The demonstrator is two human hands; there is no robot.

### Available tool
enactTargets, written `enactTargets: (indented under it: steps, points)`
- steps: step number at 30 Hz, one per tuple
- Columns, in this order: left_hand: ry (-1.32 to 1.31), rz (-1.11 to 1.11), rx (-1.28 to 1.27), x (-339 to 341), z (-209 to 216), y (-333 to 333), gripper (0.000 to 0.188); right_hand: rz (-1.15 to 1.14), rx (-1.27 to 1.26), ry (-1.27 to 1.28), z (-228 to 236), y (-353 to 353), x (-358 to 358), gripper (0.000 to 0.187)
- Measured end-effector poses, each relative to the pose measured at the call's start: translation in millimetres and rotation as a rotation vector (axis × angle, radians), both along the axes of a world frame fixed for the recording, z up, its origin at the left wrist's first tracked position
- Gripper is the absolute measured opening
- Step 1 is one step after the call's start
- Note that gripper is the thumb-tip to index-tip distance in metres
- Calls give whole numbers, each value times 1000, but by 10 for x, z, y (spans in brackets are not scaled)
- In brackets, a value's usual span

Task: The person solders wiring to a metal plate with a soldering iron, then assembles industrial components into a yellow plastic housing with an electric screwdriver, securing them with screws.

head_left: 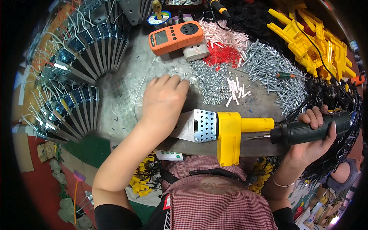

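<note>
My right hand (312, 132) is wrapped round a dark electric screwdriver (293, 131), held level with its thin bit pointing left. The bit's tip comes close to a yellow plastic housing with a handle (229, 138); I cannot tell if they touch. Joined to the housing's left side is a perforated metal plate (205, 125), which tapers to the left and passes under my left wrist. My left hand (165, 96) is closed over the bench, knuckles up, beyond the plate. Its fingertips are hidden, and so is whatever they may hold. To its right lies a pile of small metal nuts (211, 82).
An orange meter (176, 37) lies at the back. Right of it are red pieces (222, 55), pale tubes (237, 90) and long screws (264, 65). Yellow housings (306, 42) and black cables (345, 96) crowd the right. Rows of metal plates with white wires (73, 111) stand left.
</note>
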State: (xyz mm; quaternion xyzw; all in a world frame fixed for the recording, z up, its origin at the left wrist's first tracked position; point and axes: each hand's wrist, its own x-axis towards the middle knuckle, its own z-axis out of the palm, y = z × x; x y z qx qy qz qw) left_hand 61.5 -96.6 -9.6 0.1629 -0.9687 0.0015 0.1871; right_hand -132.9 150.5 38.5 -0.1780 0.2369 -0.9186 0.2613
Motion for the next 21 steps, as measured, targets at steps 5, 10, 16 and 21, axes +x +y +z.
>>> enactTargets:
  steps: [5, 10, 16, 21]
  points:
    - [-240, -113, -236, -324, -98, -69, 6, -35, -59, -68, -167, 30, 2, 35]
    - [-319, -169, -190, -401, -11, -318, 6, -189, 11, -188, -334, 12, 14, 33]
    - [-28, -143, 388, 42, 183, 243, 20, -232, 26, -222, -428, 35, 93, 32]
    - [95, -82, 643, 241, -4, 648, 19, -227, 29, -206, -552, 63, 110, 33]
